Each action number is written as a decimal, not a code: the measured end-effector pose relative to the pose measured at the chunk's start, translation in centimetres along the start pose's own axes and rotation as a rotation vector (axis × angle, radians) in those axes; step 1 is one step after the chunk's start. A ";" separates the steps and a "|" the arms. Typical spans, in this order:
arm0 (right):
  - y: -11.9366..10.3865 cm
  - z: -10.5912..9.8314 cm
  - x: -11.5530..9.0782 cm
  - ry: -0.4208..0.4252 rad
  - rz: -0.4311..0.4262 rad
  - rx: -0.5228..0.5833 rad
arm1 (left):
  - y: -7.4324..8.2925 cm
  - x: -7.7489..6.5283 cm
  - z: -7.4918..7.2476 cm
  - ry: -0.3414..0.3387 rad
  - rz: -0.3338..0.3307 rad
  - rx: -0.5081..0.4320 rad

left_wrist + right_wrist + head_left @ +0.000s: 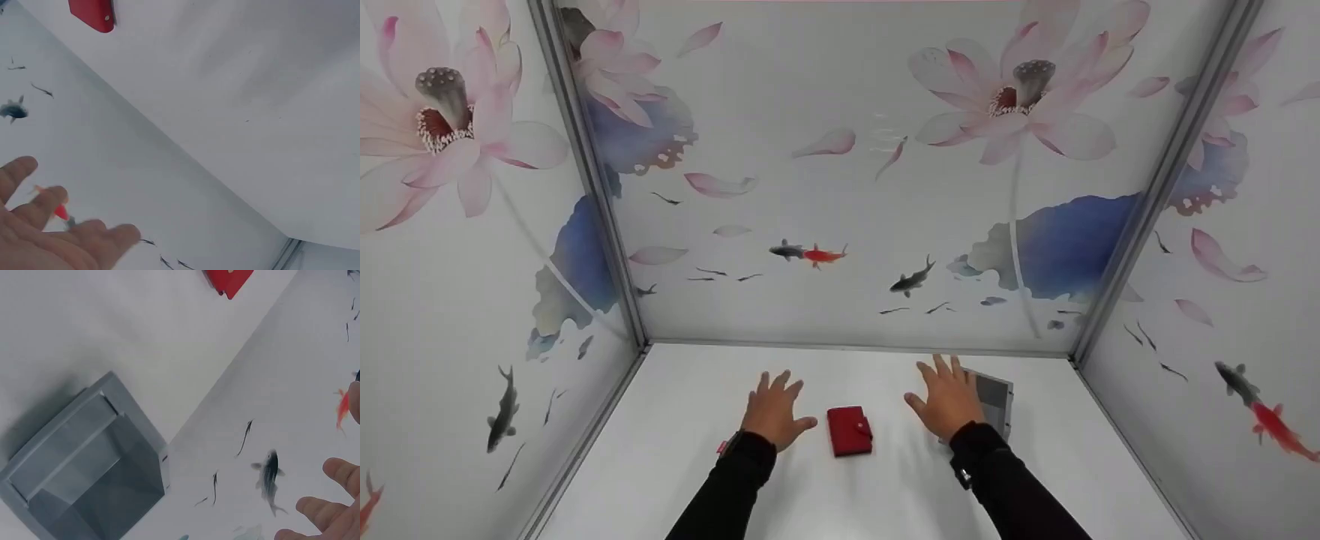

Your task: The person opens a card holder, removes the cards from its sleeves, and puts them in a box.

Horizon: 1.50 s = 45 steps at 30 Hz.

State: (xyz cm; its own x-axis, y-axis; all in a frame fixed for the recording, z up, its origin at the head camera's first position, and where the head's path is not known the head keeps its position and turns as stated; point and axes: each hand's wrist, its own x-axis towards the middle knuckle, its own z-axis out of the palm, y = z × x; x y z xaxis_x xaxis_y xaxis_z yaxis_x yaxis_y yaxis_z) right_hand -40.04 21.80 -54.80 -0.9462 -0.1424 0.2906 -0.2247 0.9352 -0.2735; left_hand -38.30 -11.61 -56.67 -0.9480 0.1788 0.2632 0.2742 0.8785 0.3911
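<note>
On the white table (pixel 675 465) lies a small red wallet-like case (pixel 850 432) with a snap strap on its right side. My left hand (pixel 774 412) hovers to the left of it, fingers spread and holding nothing. To the right of the case, my right hand (pixel 949 400) is also spread and holds nothing, above a grey open-topped bin (pixel 997 401) that it partly hides. The right wrist view shows the bin's grey rim (pixel 138 402) and its hollow inside. A corner of the red case (pixel 95 12) appears at the top of the left wrist view.
White panels with painted lotus flowers and fish stand at the back (pixel 840 187), the left (pixel 457 285) and the right (pixel 1222 315). Grey metal posts (pixel 592 172) join them at the corners. A small red item (pixel 722 447) shows beside the left wrist.
</note>
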 end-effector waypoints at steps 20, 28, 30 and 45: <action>-5.1 7.5 -1.0 -0.178 -0.163 0.035 | 1.8 -1.2 4.1 -0.188 0.069 0.016; -6.6 9.6 -0.5 -0.266 -0.144 0.064 | 1.9 -1.0 5.7 -0.212 0.064 0.041; -6.9 10.1 -0.5 -0.288 -0.141 0.049 | 1.8 -1.1 6.1 -0.215 0.061 0.041; -6.3 12.9 0.0 -0.353 -0.187 -0.001 | 1.5 -0.8 7.3 -0.240 0.021 0.108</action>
State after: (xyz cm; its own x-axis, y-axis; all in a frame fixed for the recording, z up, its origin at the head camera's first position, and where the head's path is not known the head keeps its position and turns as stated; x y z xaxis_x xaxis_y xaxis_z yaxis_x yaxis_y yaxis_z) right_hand -41.58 11.69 -64.91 -0.9109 -0.4126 0.0022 -0.4005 0.8830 -0.2446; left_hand -38.28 -7.20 -62.76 -0.9569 0.2861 0.0488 0.2878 0.9134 0.2880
